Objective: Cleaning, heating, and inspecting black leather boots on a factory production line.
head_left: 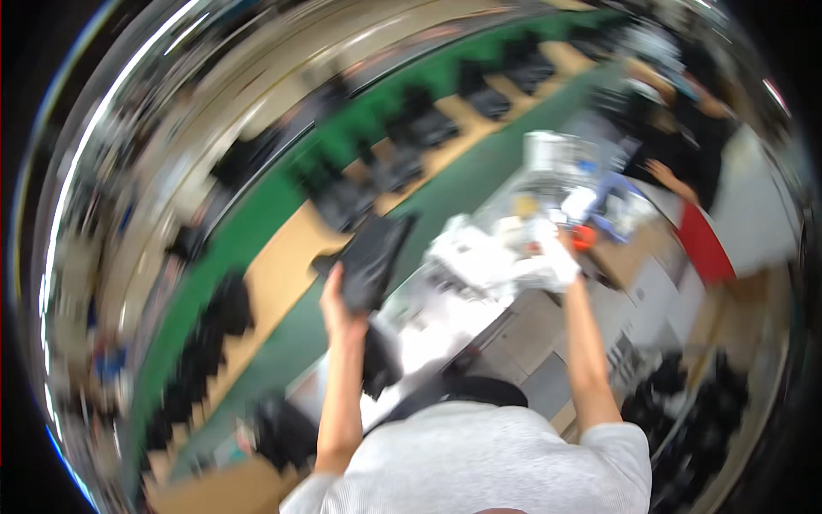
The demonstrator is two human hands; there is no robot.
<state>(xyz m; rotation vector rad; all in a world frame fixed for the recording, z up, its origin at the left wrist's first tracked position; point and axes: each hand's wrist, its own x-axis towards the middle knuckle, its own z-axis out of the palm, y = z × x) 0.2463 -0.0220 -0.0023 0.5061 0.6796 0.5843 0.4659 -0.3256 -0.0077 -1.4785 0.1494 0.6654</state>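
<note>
The picture is smeared by motion. My left hand [336, 300] is raised and grips a black piece of cloth [373, 257] that hangs down past my wrist. My right hand [556, 257] is stretched out to the right and holds a white crumpled cloth or bag [479, 257] over a cluttered worktable [428, 330]. Both forearms are bare and rise from my grey shirt at the lower edge.
Black garments [411, 128] lie in rows on tan and green surfaces to the left. Another person [685, 163] in dark clothes stands at the far right by a red and white object [702, 244]. More black items [685, 403] pile at the lower right.
</note>
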